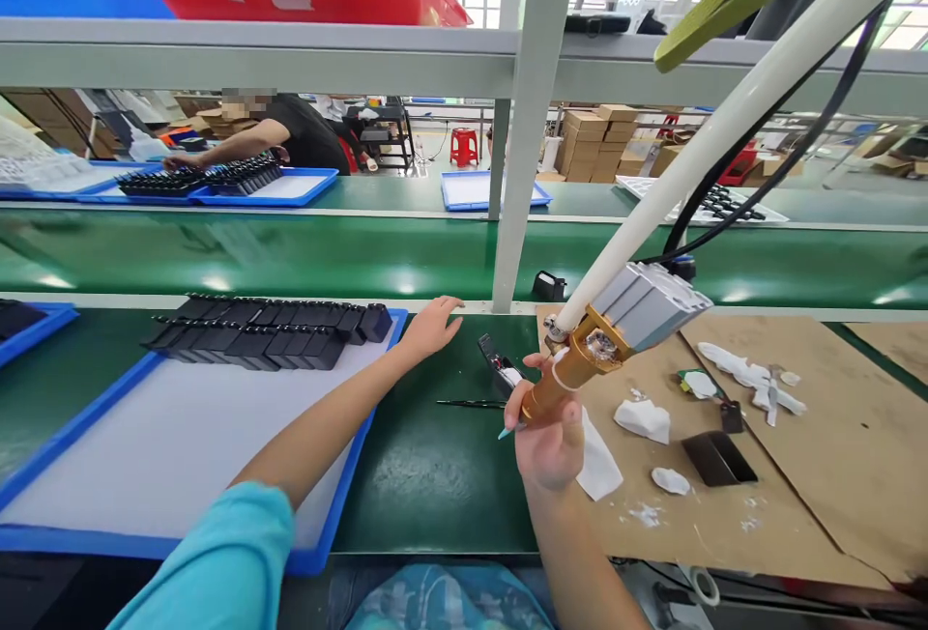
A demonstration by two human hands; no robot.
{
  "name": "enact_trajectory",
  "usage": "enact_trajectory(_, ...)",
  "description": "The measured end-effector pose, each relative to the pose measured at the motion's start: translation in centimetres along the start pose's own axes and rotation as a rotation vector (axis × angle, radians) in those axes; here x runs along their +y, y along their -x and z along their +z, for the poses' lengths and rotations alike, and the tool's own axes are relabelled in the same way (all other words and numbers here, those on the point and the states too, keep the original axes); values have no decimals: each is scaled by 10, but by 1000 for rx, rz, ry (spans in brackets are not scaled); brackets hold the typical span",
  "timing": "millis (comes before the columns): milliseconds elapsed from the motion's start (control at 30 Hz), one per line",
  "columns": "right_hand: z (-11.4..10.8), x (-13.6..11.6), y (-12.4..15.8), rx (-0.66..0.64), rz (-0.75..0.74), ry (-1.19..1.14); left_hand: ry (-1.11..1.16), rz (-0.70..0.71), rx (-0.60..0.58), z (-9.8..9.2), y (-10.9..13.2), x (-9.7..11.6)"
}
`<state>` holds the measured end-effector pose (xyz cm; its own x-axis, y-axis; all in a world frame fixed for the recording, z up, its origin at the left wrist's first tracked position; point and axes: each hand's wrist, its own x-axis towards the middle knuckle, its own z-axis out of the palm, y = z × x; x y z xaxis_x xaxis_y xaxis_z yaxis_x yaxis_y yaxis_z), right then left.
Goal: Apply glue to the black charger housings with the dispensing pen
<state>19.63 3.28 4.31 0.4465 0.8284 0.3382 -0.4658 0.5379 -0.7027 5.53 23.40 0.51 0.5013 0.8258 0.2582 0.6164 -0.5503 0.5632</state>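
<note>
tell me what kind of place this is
Most likely a factory assembly line. A long green conveyor belt runs between the workbenches, a blue tray holds rows of identical black parts, and the right hand grips a tool fed by a white hose.

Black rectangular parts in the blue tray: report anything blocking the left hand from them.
Nothing visible. The open left hand is at the blue plastic tray's right rim, beside the nearest black rectangular part.
</note>
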Motion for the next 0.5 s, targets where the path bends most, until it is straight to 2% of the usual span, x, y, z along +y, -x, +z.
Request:
enact_trajectory(133, -1, 1, 0, 15, -13, 21, 152, -139, -37, 20, -71, -12)
enact_trajectory(233, -1, 2, 2, 3, -12, 41, 261, -174, -104, 33, -113, -12)
enact_trajectory(367, 0, 4, 6, 15, 15, 37, 350, -128, -227, 47, -148, 3)
enact_trajectory(500, -2, 5, 9, 36, 39, 32, 378, -52, -348, 55, -167, 13)
